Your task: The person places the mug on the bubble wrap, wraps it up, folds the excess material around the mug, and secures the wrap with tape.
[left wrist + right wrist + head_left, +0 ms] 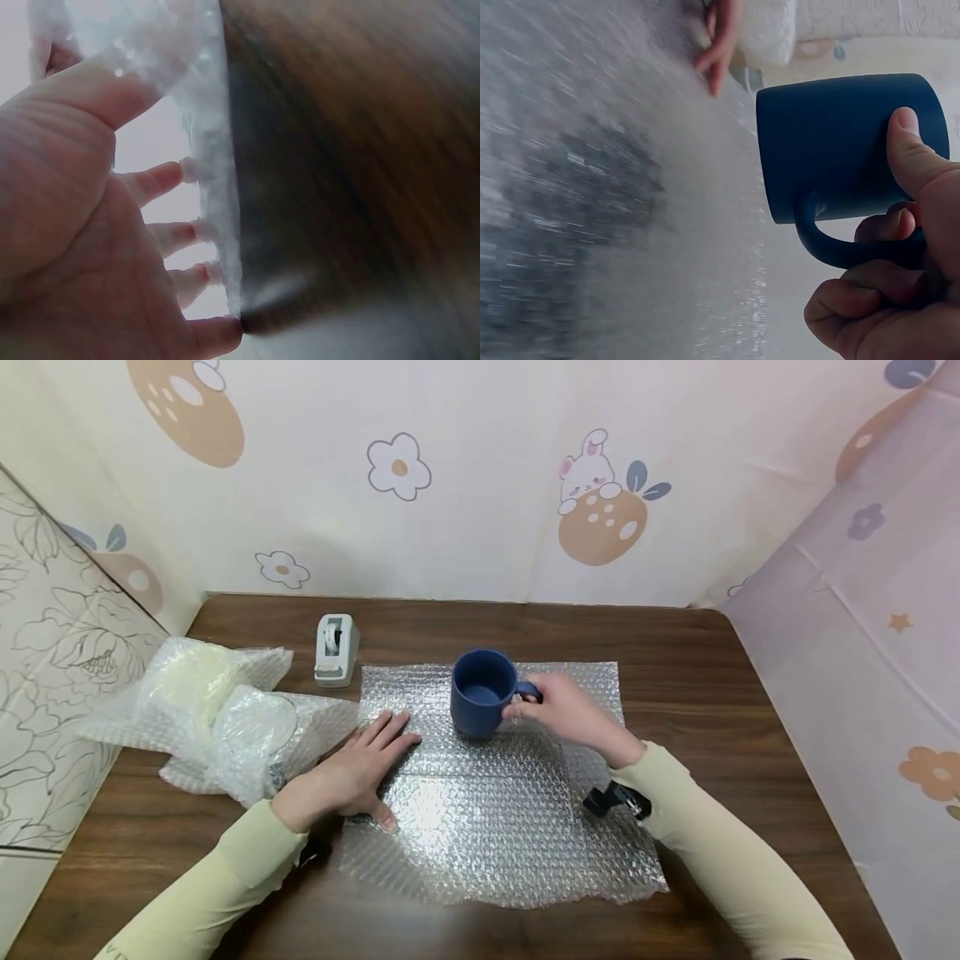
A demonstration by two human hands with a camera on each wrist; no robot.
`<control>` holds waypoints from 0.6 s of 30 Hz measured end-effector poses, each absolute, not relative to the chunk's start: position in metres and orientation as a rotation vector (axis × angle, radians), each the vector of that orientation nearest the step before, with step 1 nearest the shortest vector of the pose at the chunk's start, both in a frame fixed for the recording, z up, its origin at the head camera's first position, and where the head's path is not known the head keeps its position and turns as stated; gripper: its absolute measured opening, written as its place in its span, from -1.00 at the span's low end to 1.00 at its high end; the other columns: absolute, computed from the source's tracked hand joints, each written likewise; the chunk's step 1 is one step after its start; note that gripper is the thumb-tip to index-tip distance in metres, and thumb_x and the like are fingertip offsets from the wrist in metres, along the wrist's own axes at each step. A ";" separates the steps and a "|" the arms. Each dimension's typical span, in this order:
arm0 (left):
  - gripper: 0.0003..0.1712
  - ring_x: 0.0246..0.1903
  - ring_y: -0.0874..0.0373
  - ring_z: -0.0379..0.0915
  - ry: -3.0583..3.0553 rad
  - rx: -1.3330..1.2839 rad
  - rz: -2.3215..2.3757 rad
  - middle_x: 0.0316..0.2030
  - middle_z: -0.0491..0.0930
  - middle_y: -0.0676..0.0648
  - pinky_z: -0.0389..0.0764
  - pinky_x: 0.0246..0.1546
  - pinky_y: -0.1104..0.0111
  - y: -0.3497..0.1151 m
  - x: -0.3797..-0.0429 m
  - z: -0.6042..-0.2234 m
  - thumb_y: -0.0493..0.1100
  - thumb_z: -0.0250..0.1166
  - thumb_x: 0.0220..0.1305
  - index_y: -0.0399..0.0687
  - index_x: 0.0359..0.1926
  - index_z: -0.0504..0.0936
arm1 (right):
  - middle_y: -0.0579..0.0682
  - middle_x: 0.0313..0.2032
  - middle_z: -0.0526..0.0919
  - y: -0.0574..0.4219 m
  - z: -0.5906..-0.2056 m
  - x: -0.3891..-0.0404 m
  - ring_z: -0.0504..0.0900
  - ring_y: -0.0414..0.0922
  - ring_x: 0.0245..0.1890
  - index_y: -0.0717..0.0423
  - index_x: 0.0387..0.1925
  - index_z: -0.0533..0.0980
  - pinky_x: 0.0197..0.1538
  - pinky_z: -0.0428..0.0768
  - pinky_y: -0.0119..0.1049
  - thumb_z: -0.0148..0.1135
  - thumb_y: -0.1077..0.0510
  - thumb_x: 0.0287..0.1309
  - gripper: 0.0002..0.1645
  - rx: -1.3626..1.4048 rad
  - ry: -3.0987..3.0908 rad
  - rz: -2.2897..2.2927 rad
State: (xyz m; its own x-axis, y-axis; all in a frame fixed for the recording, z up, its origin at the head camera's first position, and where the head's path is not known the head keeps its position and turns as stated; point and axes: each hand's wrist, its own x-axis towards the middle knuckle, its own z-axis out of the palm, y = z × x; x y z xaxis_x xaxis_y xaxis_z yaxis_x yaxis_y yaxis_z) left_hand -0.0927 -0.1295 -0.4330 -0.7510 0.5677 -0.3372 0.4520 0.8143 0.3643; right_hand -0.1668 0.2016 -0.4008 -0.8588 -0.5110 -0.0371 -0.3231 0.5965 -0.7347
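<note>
A dark blue mug (476,718) stands upright over the upper middle of a sheet of bubble wrap (487,818). My right hand (566,708) grips the mug's handle from the right. In the right wrist view, its fingers curl through the handle while the thumb (911,150) lies along the mug's side. Spread flat, my left hand (356,772) rests on the left edge of the sheet. The left wrist view shows that hand's straight fingers (176,236) against the film's edge, with its thumb partly behind the plastic.
Two bubble-wrapped bundles (255,727) lie at the left of the brown wooden table (720,693), close beside my left hand. A white tape dispenser (336,652) with a roll in it stands behind the sheet's left corner. A patterned curtain (480,527) hangs along the table's back edge.
</note>
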 end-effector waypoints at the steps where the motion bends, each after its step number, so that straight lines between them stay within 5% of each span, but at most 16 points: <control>1: 0.49 0.51 -0.25 -0.44 2.561 0.761 0.364 0.56 -0.29 -0.22 0.00 0.31 -0.31 -0.129 -0.093 -0.433 0.28 0.63 -0.43 -0.05 0.53 0.08 | -0.15 -0.65 0.15 0.204 -0.402 -0.162 0.17 -0.18 -0.65 0.00 -0.61 0.28 -0.48 0.22 -0.31 0.45 -0.11 0.10 -0.47 -0.697 2.588 -1.116; 18: 0.50 0.50 -0.28 -0.39 2.590 0.857 0.382 0.55 -0.24 -0.25 -0.02 0.34 -0.28 -0.126 -0.098 -0.432 0.29 0.63 -0.51 -0.08 0.52 0.15 | -0.18 -0.65 0.23 0.219 -0.432 -0.115 0.23 -0.25 -0.66 -0.04 -0.57 0.38 -0.52 0.27 -0.36 0.48 -0.10 0.06 -0.56 -0.711 2.551 -1.140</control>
State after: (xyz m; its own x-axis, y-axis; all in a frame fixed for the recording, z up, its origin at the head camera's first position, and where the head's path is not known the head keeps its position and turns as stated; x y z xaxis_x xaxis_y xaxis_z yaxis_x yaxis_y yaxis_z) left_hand -0.0982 -0.1263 -0.4323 -0.7400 0.6154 -0.2714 0.5109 0.7768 0.3683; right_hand -0.1154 0.2186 -0.4319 -0.8474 -0.5298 -0.0341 -0.3281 0.5730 -0.7510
